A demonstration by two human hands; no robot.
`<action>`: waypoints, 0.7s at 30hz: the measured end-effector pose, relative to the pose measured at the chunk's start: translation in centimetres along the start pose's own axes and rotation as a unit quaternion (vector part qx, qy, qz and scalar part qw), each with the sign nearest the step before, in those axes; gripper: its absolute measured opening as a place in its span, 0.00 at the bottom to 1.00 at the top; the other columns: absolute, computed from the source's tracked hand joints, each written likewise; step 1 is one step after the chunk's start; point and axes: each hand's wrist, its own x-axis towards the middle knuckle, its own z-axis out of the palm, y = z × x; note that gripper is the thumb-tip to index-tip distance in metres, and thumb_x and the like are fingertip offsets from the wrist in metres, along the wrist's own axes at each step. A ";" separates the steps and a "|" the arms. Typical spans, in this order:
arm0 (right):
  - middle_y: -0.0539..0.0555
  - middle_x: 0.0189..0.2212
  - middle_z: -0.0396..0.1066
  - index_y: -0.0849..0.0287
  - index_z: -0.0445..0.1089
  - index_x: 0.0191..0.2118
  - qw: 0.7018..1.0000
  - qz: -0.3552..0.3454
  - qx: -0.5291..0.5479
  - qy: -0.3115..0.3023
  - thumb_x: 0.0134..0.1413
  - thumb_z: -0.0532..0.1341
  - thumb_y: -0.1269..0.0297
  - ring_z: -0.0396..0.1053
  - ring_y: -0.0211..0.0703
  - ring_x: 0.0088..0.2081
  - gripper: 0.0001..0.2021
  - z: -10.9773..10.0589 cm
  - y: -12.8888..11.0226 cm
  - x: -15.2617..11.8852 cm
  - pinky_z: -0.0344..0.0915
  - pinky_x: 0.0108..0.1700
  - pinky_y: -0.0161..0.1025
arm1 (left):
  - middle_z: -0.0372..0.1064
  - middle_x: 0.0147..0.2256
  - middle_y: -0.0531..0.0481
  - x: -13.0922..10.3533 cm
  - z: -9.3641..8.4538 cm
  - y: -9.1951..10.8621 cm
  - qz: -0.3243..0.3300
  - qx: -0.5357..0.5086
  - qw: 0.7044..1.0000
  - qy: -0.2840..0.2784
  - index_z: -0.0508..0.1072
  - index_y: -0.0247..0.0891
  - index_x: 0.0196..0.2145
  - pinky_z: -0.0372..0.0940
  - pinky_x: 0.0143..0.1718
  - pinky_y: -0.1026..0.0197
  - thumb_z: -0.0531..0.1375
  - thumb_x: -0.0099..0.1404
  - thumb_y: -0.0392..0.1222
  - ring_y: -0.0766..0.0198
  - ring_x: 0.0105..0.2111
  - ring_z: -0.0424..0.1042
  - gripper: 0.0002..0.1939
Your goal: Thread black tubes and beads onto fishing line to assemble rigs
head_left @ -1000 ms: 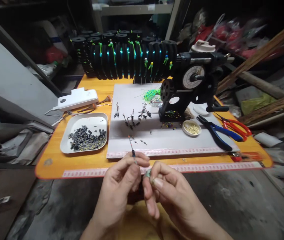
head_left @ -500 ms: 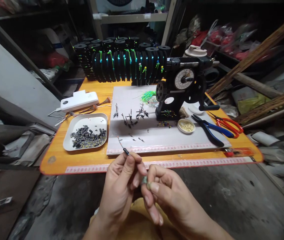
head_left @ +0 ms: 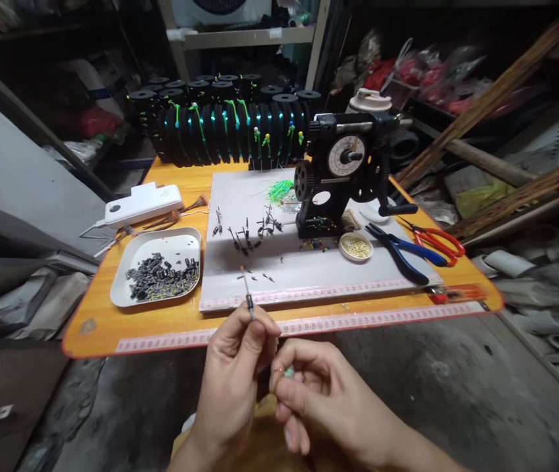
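Note:
Between its thumb and forefinger, my left hand [head_left: 237, 364] pinches a small black cylindrical part [head_left: 250, 302] with a thin stem pointing up. Close beside it, my right hand [head_left: 316, 387] has its fingers curled together around a small pale green piece [head_left: 288, 372], with tiny reddish bits at the fingertips. Both hands are in front of the table's near edge. Several similar black parts with stems [head_left: 244, 242] stand or lie on the grey board [head_left: 308, 272]. A white tray [head_left: 116, 278] of small black pieces is on the left.
A black hand-cranked machine [head_left: 326, 177] stands at the board's back right, by a dish of gold beads [head_left: 356, 248]. Blue pliers [head_left: 402, 252] and red pliers [head_left: 436, 241] lie right. Black spools [head_left: 230, 134] line the back; a white power strip [head_left: 141, 204] is left.
The view has shifted, so the table's contents appear farther left. The stem in my left hand is more upright, and my right fingers have turned, showing more of the green piece.

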 end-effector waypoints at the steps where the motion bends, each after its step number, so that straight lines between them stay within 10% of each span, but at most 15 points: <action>1: 0.47 0.20 0.69 0.61 0.65 0.34 1.000 0.002 -0.017 0.005 0.47 0.73 0.46 0.68 0.29 0.18 0.25 0.0 -0.1 -0.1 0.65 0.21 0.25 | 0.64 0.25 0.56 0.1 0.3 0.1 -0.011 -0.005 1.000 -0.002 0.75 0.38 0.27 0.60 0.23 0.74 0.69 0.63 0.50 0.74 0.24 0.63 0.14; 8: 0.50 0.26 0.70 0.61 0.70 0.33 0.957 -0.108 -0.265 0.053 0.64 0.61 0.57 0.69 0.32 0.22 0.12 -0.4 -0.7 -1.2 0.68 0.27 0.29 | 0.71 0.28 0.57 0.7 1.0 0.2 -0.044 -0.004 0.998 -0.045 0.73 0.40 0.32 0.55 0.13 0.77 0.64 0.67 0.51 0.78 0.13 0.66 0.13; 12: 0.52 0.30 0.77 0.60 0.75 0.37 0.799 -0.276 -0.525 0.097 0.65 0.59 0.71 0.75 0.36 0.30 0.07 -3.2 -3.1 -3.3 0.69 0.36 0.30 | 0.73 0.30 0.58 0.7 0.8 0.0 -0.055 0.049 0.996 -0.044 0.74 0.40 0.32 0.52 0.10 0.80 0.64 0.66 0.54 0.81 0.08 0.64 0.15; 16: 0.54 0.33 0.82 0.58 0.78 0.45 0.526 -0.324 -0.666 0.419 0.65 0.59 0.65 0.78 0.41 0.31 0.10 -10.4 -8.3 -6.2 0.71 0.37 0.36 | 0.77 0.34 0.56 0.3 1.0 -0.2 -0.054 0.097 0.994 0.015 0.74 0.39 0.32 0.50 0.09 0.80 0.66 0.63 0.56 0.82 0.07 0.62 0.17; 21: 0.61 0.34 0.82 0.60 0.80 0.42 0.490 -0.229 -0.692 0.479 0.53 0.64 0.66 0.78 0.55 0.34 0.11 -20.3 -14.0 -6.7 0.71 0.38 0.47 | 0.81 0.38 0.52 -0.3 1.8 -0.2 -0.063 0.099 0.992 0.051 0.73 0.38 0.32 0.50 0.10 0.81 0.66 0.63 0.57 0.84 0.06 0.61 0.18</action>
